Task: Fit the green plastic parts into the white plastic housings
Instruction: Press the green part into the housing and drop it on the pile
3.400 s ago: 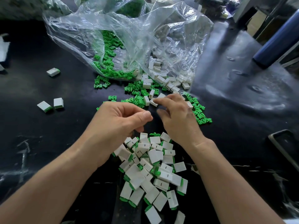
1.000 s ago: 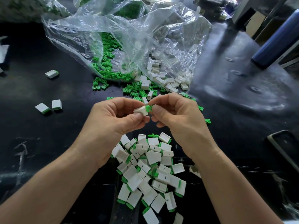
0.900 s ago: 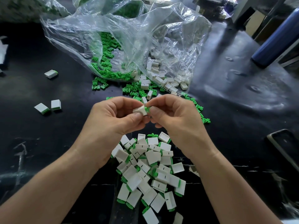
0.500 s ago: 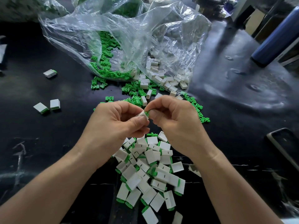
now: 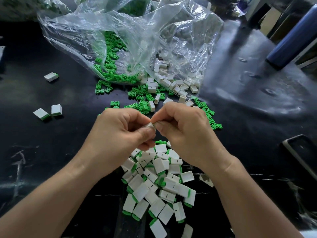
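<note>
You're at a black, glossy counter (image 5: 51, 152), scuffed with pale scratches (image 5: 18, 162) on your left. Daylight comes in from the far right and lays a bright sheen (image 5: 257, 93) on the rippled surface there. A dark blue cylinder (image 5: 291, 40) stands at the far right corner, and a grey-rimmed dark slab (image 5: 301, 155) lies at the right edge.

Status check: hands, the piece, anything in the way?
Left hand and right hand both pinch one housing, above the finished pile. Green part hidden in the grip, seating unclear. Nothing in the way.
</note>
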A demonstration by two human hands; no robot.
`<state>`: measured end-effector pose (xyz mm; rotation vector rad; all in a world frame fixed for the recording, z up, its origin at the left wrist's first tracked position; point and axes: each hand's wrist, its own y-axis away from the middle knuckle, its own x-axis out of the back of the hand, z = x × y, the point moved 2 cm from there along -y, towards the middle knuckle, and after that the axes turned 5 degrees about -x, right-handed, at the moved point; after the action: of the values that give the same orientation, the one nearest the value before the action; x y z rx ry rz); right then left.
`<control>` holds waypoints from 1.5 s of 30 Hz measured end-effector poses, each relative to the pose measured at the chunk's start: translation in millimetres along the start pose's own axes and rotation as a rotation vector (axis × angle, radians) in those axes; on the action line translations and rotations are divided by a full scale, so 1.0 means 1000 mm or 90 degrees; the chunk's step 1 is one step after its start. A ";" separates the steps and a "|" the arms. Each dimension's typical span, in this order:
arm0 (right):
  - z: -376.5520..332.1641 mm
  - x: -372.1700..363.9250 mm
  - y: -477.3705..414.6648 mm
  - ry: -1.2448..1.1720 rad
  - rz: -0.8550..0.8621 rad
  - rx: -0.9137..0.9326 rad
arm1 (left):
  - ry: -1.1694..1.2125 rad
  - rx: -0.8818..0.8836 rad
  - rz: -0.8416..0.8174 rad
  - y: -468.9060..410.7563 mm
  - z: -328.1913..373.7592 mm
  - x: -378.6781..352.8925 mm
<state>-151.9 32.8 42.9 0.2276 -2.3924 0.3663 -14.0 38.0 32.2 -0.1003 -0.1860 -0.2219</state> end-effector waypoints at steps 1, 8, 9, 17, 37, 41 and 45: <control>0.000 0.000 0.000 -0.043 0.020 -0.016 | 0.031 0.002 0.008 -0.001 0.001 0.001; 0.006 0.004 -0.002 -0.387 -0.031 -0.239 | 0.117 -0.021 0.029 0.000 0.009 0.000; 0.006 0.004 -0.002 -0.391 -0.059 -0.277 | 0.121 -0.036 0.033 0.001 0.009 -0.001; 0.000 -0.006 0.001 -0.565 -0.282 -0.333 | 0.183 -0.095 0.025 0.002 0.010 -0.001; -0.006 -0.008 0.004 -0.522 -0.296 -0.313 | 0.176 -0.130 0.000 0.001 0.005 -0.002; -0.008 -0.011 0.005 -0.511 -0.286 -0.313 | 0.164 -0.121 0.016 0.000 0.005 -0.001; -0.006 -0.012 0.005 -0.510 -0.266 -0.319 | 0.219 -0.104 0.026 0.001 0.005 -0.004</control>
<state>-140.3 40.6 38.4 0.7277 -2.9929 -0.6324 -18.3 40.3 36.4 -0.2258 0.1762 -0.2103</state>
